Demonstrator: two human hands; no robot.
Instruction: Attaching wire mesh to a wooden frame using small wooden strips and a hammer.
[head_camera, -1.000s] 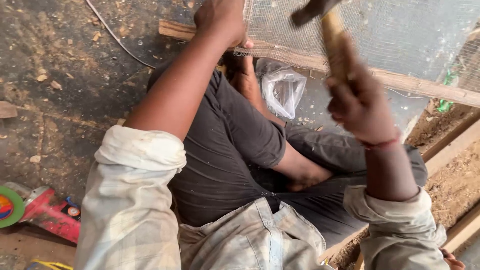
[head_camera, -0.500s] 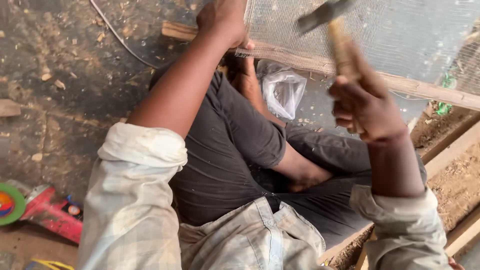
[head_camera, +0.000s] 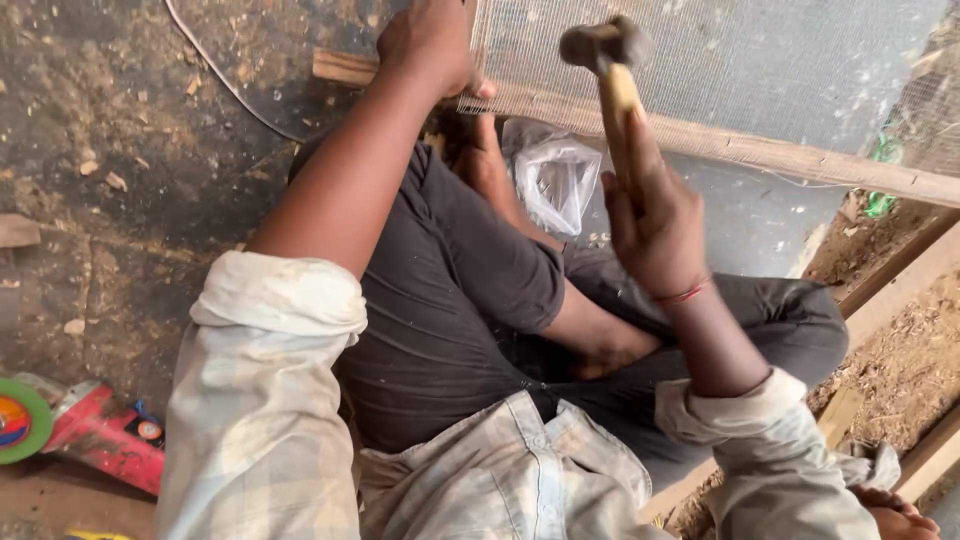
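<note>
Woodworking site: sawdust floor (head_camera: 120, 150), timber frame (head_camera: 760, 150).

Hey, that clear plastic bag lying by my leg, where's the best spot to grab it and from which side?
Pinch the crumpled upper folds of the plastic bag from above. It lies slack on the ground, wedged between your leg and the wooden frame, so the sides are blocked and only the top is free.

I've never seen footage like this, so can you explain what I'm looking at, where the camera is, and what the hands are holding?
The camera sits on a person's head and looks down at their own lap; they sit cross-legged on a dusty floor. Their right hand grips a wooden-handled hammer, raised above a wooden frame covered in wire mesh. Their left hand presses on the frame's edge. A clear plastic bag lies by their legs, and a red power tool lies at lower left.
</note>
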